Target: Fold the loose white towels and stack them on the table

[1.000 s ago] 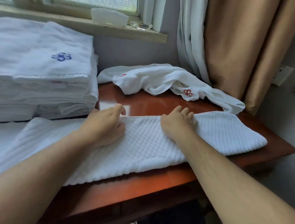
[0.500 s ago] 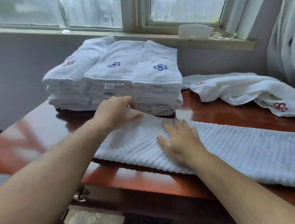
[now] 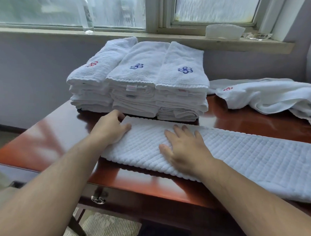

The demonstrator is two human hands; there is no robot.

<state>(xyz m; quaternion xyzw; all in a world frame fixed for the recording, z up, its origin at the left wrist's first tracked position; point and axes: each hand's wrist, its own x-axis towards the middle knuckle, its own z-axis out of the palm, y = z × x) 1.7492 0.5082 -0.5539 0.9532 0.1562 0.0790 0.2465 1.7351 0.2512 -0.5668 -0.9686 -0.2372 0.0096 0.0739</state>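
At frame centre on the tabletop point(image 3: 52, 131), the towel point(image 3: 247, 157) is lying in a long strip. The left hand point(image 3: 111, 129) is pinching its end corner; the right hand point(image 3: 184, 147) is pressing down, fingers point(image 3: 179, 130) spread flat. It's looking soft and limp, so gripping the corners is probably working best.

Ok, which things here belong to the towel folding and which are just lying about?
Job: ribbed towel, left hand, right hand, loose towel, folded stacks, table.
Lying about: plastic bottle, white container, glass dish, all on the windowsill.
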